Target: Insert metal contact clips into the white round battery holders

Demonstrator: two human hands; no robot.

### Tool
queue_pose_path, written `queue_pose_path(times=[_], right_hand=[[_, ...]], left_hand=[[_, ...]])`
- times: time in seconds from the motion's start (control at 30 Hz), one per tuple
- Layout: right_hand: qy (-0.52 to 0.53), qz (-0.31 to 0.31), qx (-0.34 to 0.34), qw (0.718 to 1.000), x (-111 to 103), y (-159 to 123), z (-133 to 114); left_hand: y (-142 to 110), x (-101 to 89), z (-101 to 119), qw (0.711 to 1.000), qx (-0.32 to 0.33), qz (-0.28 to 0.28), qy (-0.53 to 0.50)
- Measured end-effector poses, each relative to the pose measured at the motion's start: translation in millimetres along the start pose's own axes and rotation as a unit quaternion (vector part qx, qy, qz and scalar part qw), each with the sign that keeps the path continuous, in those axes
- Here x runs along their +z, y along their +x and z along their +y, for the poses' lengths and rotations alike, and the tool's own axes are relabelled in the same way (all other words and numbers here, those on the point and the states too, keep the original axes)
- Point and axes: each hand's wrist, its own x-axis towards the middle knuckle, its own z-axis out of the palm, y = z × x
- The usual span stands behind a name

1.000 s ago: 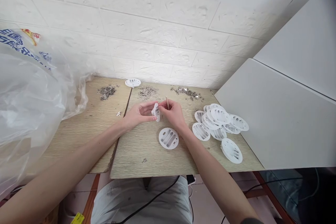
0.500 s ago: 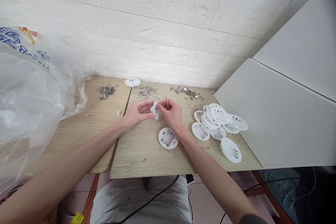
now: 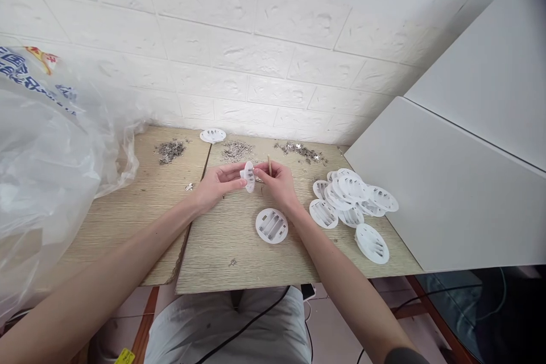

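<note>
My left hand [image 3: 216,182] pinches a white round plastic disc [image 3: 248,176] held on edge above the wooden table [image 3: 222,239]. My right hand [image 3: 276,182] meets it from the right, fingers closed on a thin wooden stick [image 3: 269,165] that points up, its fingertips at the disc. Another white disc with battery slots [image 3: 272,225] lies flat just below my hands.
A pile of several white discs [image 3: 354,202] lies at the right, beside a large white board [image 3: 447,187]. Three heaps of small metal pieces [image 3: 236,151] and one disc [image 3: 212,135] sit by the brick wall. A big clear plastic bag [image 3: 51,153] fills the left.
Both hands shifted slightly left and away with the disc, which has turned a little between my fingers. The camera tilted slightly.
</note>
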Motion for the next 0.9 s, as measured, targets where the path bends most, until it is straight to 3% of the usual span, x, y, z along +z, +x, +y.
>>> queue_pose_path(times=[0.5, 0.67, 0.77, 0.9], right_hand=[[-0.041, 0.025, 0.029, 0.998, 3.8, -4.5, -5.1], [-0.059, -0.008, 0.003, 0.998, -5.2, 0.3, -6.6], [-0.158, -0.023, -0.06, 0.985, -21.9, 5.7, -8.6], [-0.326, -0.08, -0.103, 0.936, -38.7, 8.7, -5.3]], left_hand=[[-2.6, 5.9, 0.8, 1.0, 0.006, -0.003, 0.019], [-0.3, 3.9, -0.2, 1.0, 0.001, -0.001, 0.014], [2.9, 1.4, 0.2, 1.0, -0.003, 0.011, -0.015], [5.1, -2.0, 2.9, 0.998, -0.003, 0.033, -0.044]])
